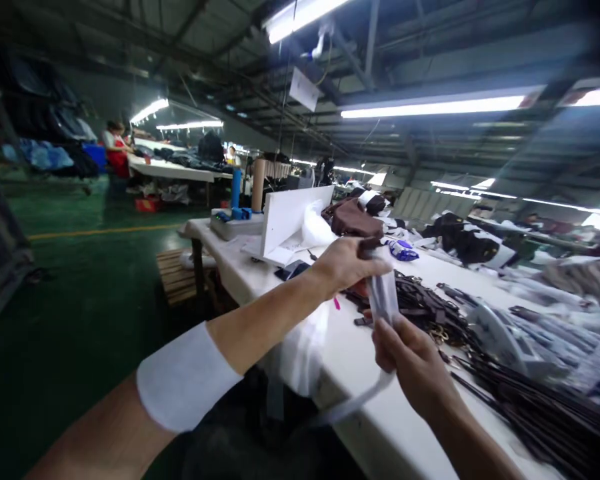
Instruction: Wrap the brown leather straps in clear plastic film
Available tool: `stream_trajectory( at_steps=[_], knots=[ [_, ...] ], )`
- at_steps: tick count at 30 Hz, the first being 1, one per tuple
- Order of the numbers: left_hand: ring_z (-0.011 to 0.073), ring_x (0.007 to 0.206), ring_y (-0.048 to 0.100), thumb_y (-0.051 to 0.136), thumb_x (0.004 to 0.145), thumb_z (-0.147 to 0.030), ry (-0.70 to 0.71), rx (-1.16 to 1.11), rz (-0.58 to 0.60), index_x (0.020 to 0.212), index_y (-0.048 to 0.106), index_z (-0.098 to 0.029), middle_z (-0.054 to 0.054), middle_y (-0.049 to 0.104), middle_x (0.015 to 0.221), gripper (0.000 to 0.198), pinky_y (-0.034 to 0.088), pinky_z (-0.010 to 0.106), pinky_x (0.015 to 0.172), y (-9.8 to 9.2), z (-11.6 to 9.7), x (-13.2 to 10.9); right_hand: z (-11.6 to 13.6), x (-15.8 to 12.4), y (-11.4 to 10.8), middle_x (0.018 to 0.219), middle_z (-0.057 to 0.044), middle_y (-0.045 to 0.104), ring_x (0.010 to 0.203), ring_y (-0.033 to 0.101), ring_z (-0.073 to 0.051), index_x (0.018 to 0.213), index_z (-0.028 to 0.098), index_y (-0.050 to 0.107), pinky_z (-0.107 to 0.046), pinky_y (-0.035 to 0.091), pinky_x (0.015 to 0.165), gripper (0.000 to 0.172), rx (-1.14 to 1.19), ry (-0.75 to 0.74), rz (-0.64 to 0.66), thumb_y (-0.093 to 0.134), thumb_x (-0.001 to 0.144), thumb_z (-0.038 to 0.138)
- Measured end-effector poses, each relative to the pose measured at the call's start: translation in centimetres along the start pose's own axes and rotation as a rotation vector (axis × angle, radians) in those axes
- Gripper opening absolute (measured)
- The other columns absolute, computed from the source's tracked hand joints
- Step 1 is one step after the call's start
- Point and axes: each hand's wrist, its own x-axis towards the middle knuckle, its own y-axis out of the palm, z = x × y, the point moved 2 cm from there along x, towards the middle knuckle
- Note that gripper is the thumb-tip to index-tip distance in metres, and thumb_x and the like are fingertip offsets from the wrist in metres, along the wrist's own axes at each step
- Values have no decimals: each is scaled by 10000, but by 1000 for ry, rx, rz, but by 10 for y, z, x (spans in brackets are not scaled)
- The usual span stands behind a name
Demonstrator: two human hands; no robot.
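Note:
My left hand [350,265] is closed around the upper end of a translucent plastic sleeve [383,293], where something dark shows at the fingers. Lower down, my right hand [410,357] pinches the other end of the sleeve between thumb and fingers. From under the right hand a long pale strip [353,404] hangs over the table edge, blurred. Beside the hands, on the white-covered table [345,353], lies a heap of dark brown straps [425,300] with metal fittings. A white band wraps my left forearm.
A white angled board [295,217] stands on the table, with a brown bag [355,217] behind it. A purple-blue packet [403,250] and a grey tape-dispenser-like object [503,337] lie to the right. A wooden pallet [174,277] is on the floor. Another person [116,150] works far left.

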Motion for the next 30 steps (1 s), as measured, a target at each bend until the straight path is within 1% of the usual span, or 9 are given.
stream_trajectory(
  at_steps=[3,6,9,13,16,19,23,27,30],
  knots=[
    [142,507,618,638,718,-421,-193,-49,215,768,588,-100,46,630,632,329,462,205,440,-10,3,-12,4,-8,-25,540,79,246,448,227,-61,709,173,454,-195,169,399,367,-50,26,89,536,820,513],
    [217,604,662,514,654,-713,-346,-105,342,782,608,-103,101,666,720,630,500,259,457,-11,-5,-20,6,-16,-43,567,62,222,484,221,-78,681,179,438,-213,168,422,397,-160,15,151,514,811,547],
    [247,600,664,381,598,-836,-426,-37,410,828,627,-111,123,678,790,800,489,290,430,-1,-19,-16,7,-21,-52,582,43,271,522,280,-99,682,178,455,-224,224,454,393,-220,-17,196,487,819,545],
    [228,545,649,448,603,-803,-497,209,481,872,624,-141,95,676,790,736,446,269,384,16,-29,-4,5,-27,-58,582,34,314,537,331,-112,675,178,487,-229,264,480,357,-271,-65,187,489,829,500],
    [131,395,557,597,659,-635,-585,417,712,728,640,-139,56,656,650,502,349,195,318,29,-26,-5,7,-30,-70,577,29,354,546,356,-118,644,175,511,-228,284,488,329,-317,-105,195,539,807,458],
    [59,292,410,592,750,-496,-648,344,888,676,653,-128,14,583,492,381,247,159,280,44,-24,-20,11,-25,-88,640,16,480,581,428,-136,840,183,608,-227,335,504,248,-289,-134,213,647,735,405],
    [62,386,509,524,839,-356,-431,-83,792,897,656,-139,14,621,598,260,371,147,373,70,-35,-42,-2,-15,-91,696,-19,595,663,534,-182,826,181,641,-267,429,598,289,-88,-154,76,661,720,449],
    [138,731,665,547,825,-203,-91,-456,615,998,633,-166,47,683,904,197,516,230,675,98,-50,-44,-39,-27,-46,653,-64,620,648,597,-221,786,146,668,-329,490,593,498,74,-100,-47,493,780,613],
    [143,808,667,525,832,-143,102,-581,428,947,651,-168,22,692,888,172,521,230,733,107,-51,-28,-62,-56,-14,595,-45,602,577,622,-226,885,186,668,-324,510,504,560,36,48,-118,417,784,676]
  ],
)
